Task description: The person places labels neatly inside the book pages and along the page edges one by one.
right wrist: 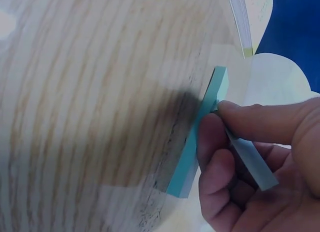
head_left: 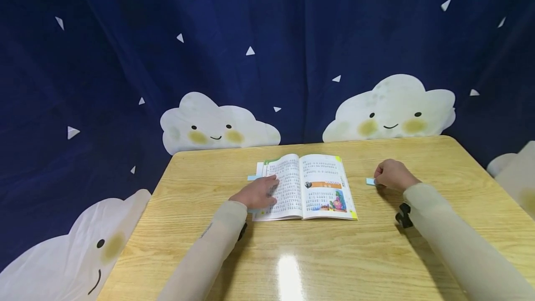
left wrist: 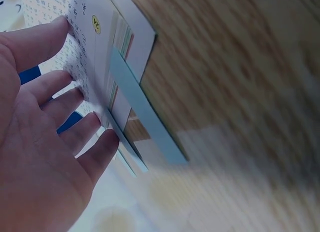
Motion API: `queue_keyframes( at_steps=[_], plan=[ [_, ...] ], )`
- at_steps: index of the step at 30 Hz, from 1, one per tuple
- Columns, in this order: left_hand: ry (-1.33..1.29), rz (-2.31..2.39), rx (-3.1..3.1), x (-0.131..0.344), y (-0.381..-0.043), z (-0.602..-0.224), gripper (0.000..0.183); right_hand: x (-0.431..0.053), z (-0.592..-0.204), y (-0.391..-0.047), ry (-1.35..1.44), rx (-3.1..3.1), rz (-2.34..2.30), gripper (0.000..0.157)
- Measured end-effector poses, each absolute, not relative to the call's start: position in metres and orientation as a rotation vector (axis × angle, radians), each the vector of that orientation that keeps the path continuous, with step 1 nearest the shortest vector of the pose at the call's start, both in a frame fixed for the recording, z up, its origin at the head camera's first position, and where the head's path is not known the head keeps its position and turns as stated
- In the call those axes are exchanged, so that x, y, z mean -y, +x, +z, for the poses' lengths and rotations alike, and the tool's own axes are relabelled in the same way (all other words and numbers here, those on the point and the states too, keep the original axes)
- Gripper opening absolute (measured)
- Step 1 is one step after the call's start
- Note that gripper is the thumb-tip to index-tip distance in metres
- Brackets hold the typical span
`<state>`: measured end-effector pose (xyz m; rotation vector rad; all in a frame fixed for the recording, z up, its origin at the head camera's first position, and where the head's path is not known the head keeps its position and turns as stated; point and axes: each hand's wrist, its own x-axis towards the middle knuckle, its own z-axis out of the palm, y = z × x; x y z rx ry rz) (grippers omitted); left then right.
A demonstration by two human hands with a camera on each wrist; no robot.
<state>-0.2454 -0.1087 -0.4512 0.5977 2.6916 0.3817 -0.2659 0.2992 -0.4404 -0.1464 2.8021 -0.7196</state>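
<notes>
Blue paper strip (right wrist: 255, 164) is pinched between thumb and forefinger of the right hand (head_left: 394, 174), just beside a pad (right wrist: 187, 154) of similar colour on the wooden table (head_left: 200, 245), at three o'clock from the open book (head_left: 322, 175). At nine o'clock of this book, the left hand (head_left: 257, 192) has its fingers spread, the tips at the left page. Near this hand, more blue strips (left wrist: 143, 107) stick out from the pages. At twelve o'clock hangs a dark curtain (head_left: 209, 22).

Pale wooden table (head_left: 334, 254), navy backdrop (head_left: 217, 13), white triangles (head_left: 250, 51), smiling clouds (head_left: 393, 108).
</notes>
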Motion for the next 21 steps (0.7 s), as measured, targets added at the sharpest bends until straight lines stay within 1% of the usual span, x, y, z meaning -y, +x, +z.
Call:
queue_keyframes(
  at_steps=[12, 15, 18, 21],
  plan=[
    [0.613, 0.386, -2.691, 0.1070, -0.2445, -0.4513, 0.062, -0.3009, -0.4428, -0.2674, -0.115, -2.816, -0.652, 0.013],
    [0.613, 0.386, -2.693, 0.1072, -0.2445, -0.4519, 0.063, -0.3019, -0.4425, -0.2684, -0.105, -2.809, -0.645, 0.017],
    [0.609, 0.389, -2.695, 0.1082, -0.2440, -0.4518, 0.062, -0.3034, -0.4415, -0.2695, -0.136, -2.810, -0.629, 0.025],
    [0.599, 0.397, -2.696, 0.1090, -0.2434, -0.4513, 0.062, -0.3035, -0.4395, -0.2698, -0.161, -2.807, -0.627, 0.028]
  ],
)
